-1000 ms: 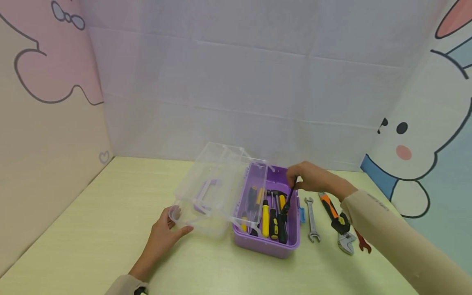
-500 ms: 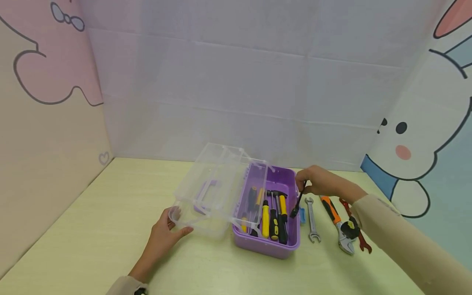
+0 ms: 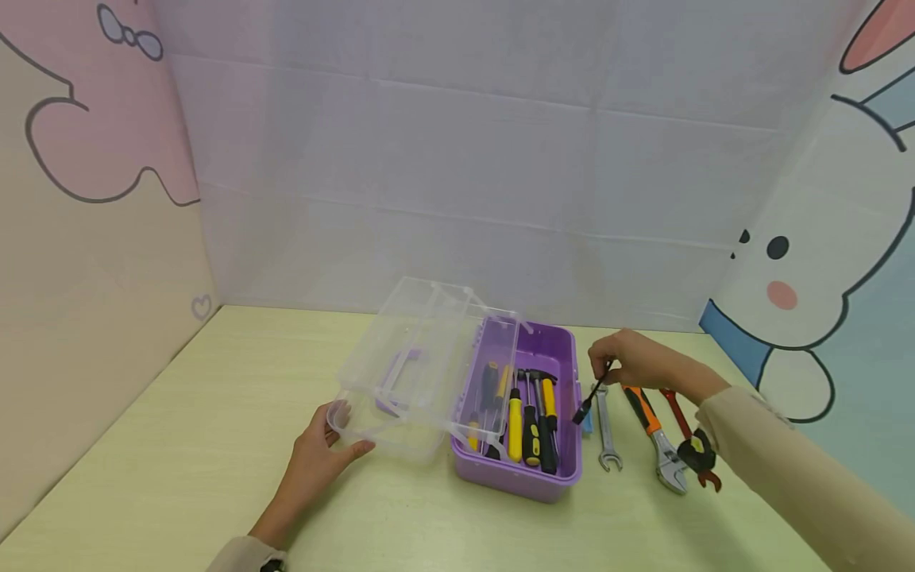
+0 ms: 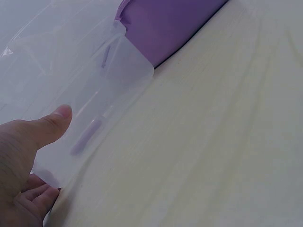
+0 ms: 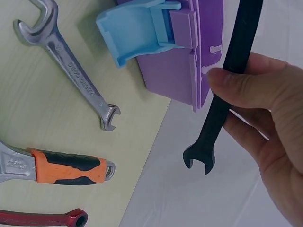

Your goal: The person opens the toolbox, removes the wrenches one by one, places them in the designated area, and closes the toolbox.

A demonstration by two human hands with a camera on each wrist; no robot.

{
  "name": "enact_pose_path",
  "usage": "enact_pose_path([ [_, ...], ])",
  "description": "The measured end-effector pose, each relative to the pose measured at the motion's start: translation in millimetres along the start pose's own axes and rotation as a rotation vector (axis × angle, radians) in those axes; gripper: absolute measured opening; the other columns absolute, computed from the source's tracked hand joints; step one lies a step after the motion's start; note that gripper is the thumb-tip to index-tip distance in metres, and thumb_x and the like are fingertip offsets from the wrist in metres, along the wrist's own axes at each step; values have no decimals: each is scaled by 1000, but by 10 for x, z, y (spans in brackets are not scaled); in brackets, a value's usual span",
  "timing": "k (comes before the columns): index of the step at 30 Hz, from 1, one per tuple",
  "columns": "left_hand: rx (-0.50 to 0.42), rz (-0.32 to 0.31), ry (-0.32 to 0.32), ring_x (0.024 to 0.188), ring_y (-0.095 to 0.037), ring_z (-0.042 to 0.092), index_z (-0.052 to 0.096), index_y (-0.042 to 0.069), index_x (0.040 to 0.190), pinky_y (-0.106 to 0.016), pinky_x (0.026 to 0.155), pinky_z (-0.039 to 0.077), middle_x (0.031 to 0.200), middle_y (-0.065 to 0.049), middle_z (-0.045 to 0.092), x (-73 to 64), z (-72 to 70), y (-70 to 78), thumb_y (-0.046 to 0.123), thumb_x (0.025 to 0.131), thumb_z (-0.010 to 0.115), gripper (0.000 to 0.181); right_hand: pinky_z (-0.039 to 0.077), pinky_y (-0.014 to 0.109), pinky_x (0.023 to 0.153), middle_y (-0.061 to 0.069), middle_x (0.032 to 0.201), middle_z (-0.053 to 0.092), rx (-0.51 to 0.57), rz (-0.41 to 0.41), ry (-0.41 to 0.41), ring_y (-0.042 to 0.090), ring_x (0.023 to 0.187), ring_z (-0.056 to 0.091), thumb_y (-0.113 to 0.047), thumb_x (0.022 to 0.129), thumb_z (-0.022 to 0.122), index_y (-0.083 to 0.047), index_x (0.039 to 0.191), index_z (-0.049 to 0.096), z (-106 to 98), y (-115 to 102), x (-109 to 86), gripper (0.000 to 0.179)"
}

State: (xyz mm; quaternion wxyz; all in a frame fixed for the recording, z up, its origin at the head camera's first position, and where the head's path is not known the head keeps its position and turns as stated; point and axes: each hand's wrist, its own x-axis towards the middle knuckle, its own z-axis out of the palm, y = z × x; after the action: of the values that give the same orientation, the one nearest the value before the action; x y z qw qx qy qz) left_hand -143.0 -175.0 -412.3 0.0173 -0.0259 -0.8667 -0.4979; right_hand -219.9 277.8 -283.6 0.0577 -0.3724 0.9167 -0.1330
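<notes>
My right hand (image 3: 632,361) pinches a black open-end wrench (image 3: 589,403) between thumb and fingers. Its lower end hangs over the right wall of a purple toolbox (image 3: 515,479); in the right wrist view the wrench's open jaw points down. Swung open to the left is the box's clear lid (image 3: 407,381). My left hand (image 3: 314,461) grips the lid's near left corner, thumb on top and fingers curled at the edge, as the left wrist view shows. Inside the box lie a hammer (image 3: 546,389), a yellow-handled tool (image 3: 515,425) and a black-and-yellow screwdriver (image 3: 530,437).
Right of the box lie a silver wrench (image 3: 605,425), an orange-handled adjustable wrench (image 3: 650,421) and a red wrench (image 3: 675,405). A blue latch (image 5: 135,30) sticks out from the box's right side. A wall (image 3: 443,159) closes off the table's back.
My right hand has moved right with the black wrench, from over the tools inside the box to its right wall. The left hand and lid have stayed put.
</notes>
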Motion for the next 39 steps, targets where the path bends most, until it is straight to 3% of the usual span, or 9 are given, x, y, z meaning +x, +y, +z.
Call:
enact_pose_path([
  [6,-8,-4,4,126,-46,46,30,-5,139,-46,103,46,142,-32,39,19,8,-20,29,79,78,83,57,23,66,-3,78,65,84,16,-21,14,77,67,9,76,71,-14,76,61,8,26,-76,25],
  [17,-8,5,6,126,-45,47,31,-6,138,-45,103,46,141,-32,40,6,11,-11,27,79,78,83,57,23,62,-3,77,63,113,-21,12,8,75,64,12,74,71,-15,76,58,65,133,-222,30],
  [26,-10,-2,-3,126,-46,46,29,-6,139,-45,102,46,142,-32,37,18,11,-9,28,79,78,85,54,21,61,-5,76,63,153,123,-53,5,70,59,10,75,71,-12,77,58,54,165,-317,25],
  [33,-9,-3,6,127,-45,46,30,-5,139,-44,103,45,142,-32,39,22,21,-33,29,79,78,85,56,23,62,-2,77,63,153,132,-47,0,71,56,9,75,71,-12,79,55,97,249,-426,27],
  [39,-15,-4,6,127,-45,46,30,-4,139,-45,103,45,143,-31,38,23,20,-35,30,79,78,84,49,21,57,-6,75,58,128,183,-33,0,68,49,4,76,73,-14,79,53,143,296,-517,26],
])
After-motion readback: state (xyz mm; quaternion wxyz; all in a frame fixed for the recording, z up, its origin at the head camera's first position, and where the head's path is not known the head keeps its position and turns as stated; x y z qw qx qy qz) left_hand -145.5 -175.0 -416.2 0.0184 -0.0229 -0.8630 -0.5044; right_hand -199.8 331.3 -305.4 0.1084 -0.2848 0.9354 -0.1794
